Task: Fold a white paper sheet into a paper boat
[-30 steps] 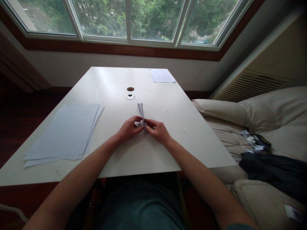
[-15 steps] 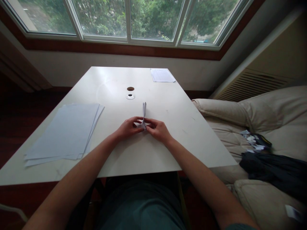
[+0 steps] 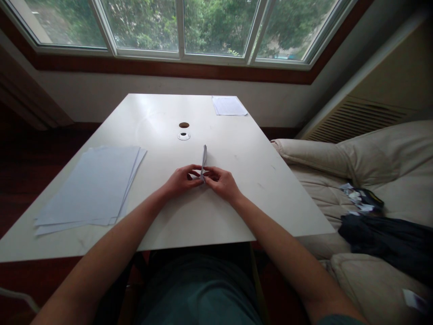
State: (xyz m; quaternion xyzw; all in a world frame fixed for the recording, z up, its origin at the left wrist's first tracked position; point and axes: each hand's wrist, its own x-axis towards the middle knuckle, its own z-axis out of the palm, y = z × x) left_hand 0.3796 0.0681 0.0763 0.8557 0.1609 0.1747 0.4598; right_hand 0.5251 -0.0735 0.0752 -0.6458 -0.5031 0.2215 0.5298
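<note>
A narrow piece of folded paper (image 3: 204, 156) stands on edge at the middle of the white table (image 3: 162, 117), its far end pointing toward the window. My left hand (image 3: 183, 178) pinches its near part from the left, thumb below and fingers above. From the right, my right hand (image 3: 219, 181) grips the same part, its fingertips meeting those of the left across the paper. The fingers hide most of the near end. To the left lies a stack of white paper sheets (image 3: 91, 185), slightly fanned out.
A smaller pile of printed sheets (image 3: 230, 106) lies at the far right corner. A round hole (image 3: 184, 125) and a ring-shaped cap (image 3: 183, 136) are beyond my hands. Right of the table stands a beige sofa (image 3: 311, 176) with dark cloth (image 3: 389, 239) on it.
The far end of the folded paper has swung a little to the right, and its layers look closer together. Both hands have kept their hold and barely moved.
</note>
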